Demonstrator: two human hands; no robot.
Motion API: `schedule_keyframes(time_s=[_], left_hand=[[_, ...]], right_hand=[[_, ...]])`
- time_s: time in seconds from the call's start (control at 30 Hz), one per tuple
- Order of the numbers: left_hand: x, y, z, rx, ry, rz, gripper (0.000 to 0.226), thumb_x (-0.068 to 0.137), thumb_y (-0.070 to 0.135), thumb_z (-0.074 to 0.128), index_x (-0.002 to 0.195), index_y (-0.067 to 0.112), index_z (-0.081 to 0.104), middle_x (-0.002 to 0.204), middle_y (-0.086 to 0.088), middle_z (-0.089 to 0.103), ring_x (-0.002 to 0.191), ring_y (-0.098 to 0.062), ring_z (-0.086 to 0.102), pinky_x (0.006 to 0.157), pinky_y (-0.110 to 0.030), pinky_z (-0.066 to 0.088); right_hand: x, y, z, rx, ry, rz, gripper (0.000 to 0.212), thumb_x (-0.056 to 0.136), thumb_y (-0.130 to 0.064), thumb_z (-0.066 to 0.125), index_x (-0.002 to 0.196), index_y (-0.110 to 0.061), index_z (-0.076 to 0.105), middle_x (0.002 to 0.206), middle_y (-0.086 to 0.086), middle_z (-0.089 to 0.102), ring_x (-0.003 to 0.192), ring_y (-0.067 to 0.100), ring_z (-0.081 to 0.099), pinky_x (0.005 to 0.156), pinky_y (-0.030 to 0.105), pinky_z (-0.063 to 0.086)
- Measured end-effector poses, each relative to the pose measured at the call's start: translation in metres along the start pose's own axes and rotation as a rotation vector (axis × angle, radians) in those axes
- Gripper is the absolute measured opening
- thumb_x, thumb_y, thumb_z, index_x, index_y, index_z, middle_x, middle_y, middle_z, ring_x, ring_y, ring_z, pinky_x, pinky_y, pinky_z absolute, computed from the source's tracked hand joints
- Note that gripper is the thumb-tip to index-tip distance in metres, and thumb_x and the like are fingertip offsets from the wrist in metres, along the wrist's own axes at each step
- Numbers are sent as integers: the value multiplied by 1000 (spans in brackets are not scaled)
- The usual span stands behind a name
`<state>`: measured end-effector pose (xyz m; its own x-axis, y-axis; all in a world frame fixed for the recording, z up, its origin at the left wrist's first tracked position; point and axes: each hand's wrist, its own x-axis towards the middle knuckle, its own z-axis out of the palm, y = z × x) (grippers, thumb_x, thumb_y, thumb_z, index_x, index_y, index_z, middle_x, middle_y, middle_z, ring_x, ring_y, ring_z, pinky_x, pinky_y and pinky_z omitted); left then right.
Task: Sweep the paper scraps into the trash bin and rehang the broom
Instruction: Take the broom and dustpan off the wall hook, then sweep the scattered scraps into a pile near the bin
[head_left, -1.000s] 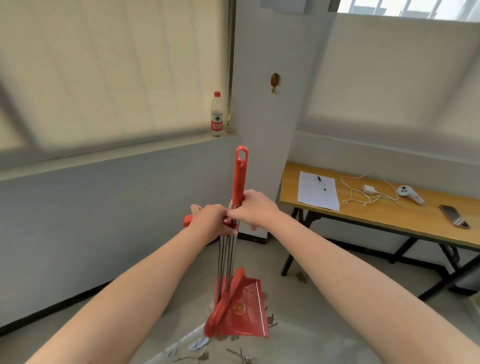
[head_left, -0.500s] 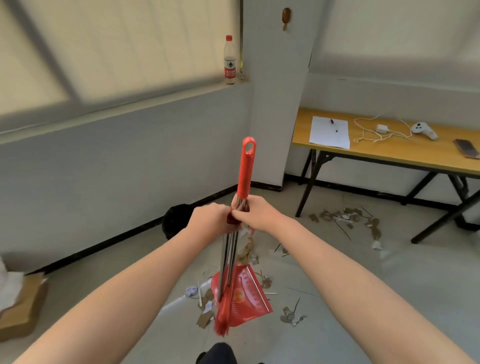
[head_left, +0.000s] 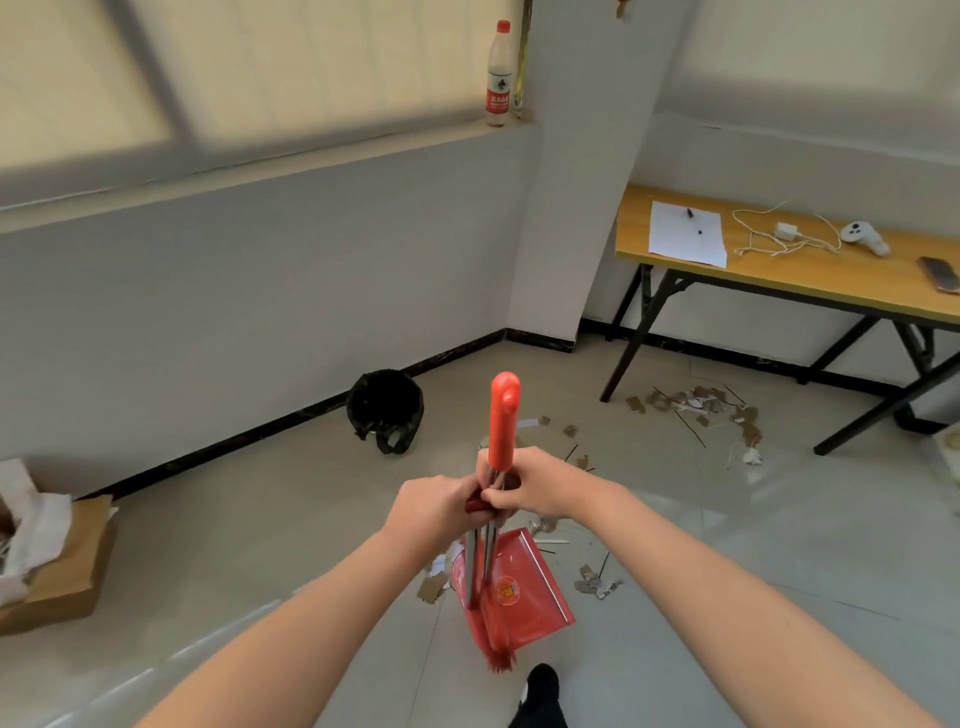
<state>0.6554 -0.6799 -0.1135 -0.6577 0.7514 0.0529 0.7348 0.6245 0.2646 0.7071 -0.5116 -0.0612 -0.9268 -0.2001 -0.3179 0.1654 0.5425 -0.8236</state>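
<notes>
Both the left hand (head_left: 434, 506) and the right hand (head_left: 530, 486) grip the upright broom (head_left: 503, 431) with the red dustpan (head_left: 519, 587) just below. The black trash bin (head_left: 385, 408) stands beyond the broom against the wall, and paper scraps (head_left: 696, 408) lie beyond it, under the table (head_left: 810, 283).

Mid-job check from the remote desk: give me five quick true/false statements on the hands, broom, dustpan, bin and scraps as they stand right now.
1. Both hands, left hand and right hand, grip the broom and dustpan handles together. True.
2. The dustpan is full of scraps. False: its red pan looks bare.
3. Paper scraps lie on the floor under the wooden table. True.
4. The trash bin stands on the table. False: it sits on the floor by the wall, lined with a black bag.
5. The broom hangs from a wall hook. False: it is held upright, bristles near the floor.
</notes>
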Motion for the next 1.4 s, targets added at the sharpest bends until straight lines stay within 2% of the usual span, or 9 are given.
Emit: schedule_keyframes(time_s=[0.1,0.23,0.43,0.6,0.67,0.8,1.0,1.17,1.4], left_hand=[[-39,-43,-5,-26,-89,-92,49,83,68,52,97,23,64,82,0,73,80,-22,68,46,-22,23],[-93,-102,-16,-83,-49,-234,65,74,81,38,90,24,63,77,3,71,75,-18,67,52,-26,39],[-102,-93,-25,37,-81,-144,39,86,62,61,89,23,65,77,3,71,78,-18,68,46,-20,18],[-115,-105,-23,68,11,-130,47,77,72,60,78,26,61,60,6,64,61,-14,65,42,-21,18],[-122,-106,-16,62,-15,-120,51,77,76,46,79,27,61,62,7,67,60,-12,65,42,-21,18],[-132,-114,-4,43,-37,-206,50,73,76,42,69,29,61,49,8,60,47,-12,63,39,-16,14],[-149,-115,-3,-45,-56,-414,36,82,59,69,77,24,65,67,3,69,69,-21,68,43,-22,23],[-133,-93,-3,-190,-154,-613,39,88,52,63,64,28,44,68,5,59,70,-20,57,50,-28,31],[-147,-82,8,-384,-185,-761,31,85,40,69,59,30,54,65,3,62,72,-27,60,56,-29,37]], right_hand=[[-9,6,-3,82,128,153,8,89,-6,59,88,-4,51,84,12,61,74,18,73,71,30,60],[-40,21,-24,163,249,339,5,91,-10,60,94,-7,58,79,14,65,79,35,73,71,38,61],[-27,1,41,441,71,563,27,96,-6,37,96,-4,63,89,30,66,72,33,71,68,44,61],[-39,16,74,862,144,777,20,87,-20,57,84,-1,61,70,16,59,52,21,58,46,26,54],[-44,20,82,937,154,891,10,87,-5,60,89,0,52,68,14,55,48,17,53,36,19,47],[-49,28,94,723,144,981,20,80,12,54,97,3,49,65,16,54,41,19,53,35,21,45],[-57,41,113,442,312,933,37,75,11,54,102,-4,35,75,20,53,39,23,53,39,27,48],[-84,66,135,434,376,1055,13,88,2,39,99,-4,41,53,12,43,37,16,38,38,19,36],[-115,101,112,343,428,1011,9,91,-7,45,83,-6,48,49,10,45,35,18,38,36,19,34]])
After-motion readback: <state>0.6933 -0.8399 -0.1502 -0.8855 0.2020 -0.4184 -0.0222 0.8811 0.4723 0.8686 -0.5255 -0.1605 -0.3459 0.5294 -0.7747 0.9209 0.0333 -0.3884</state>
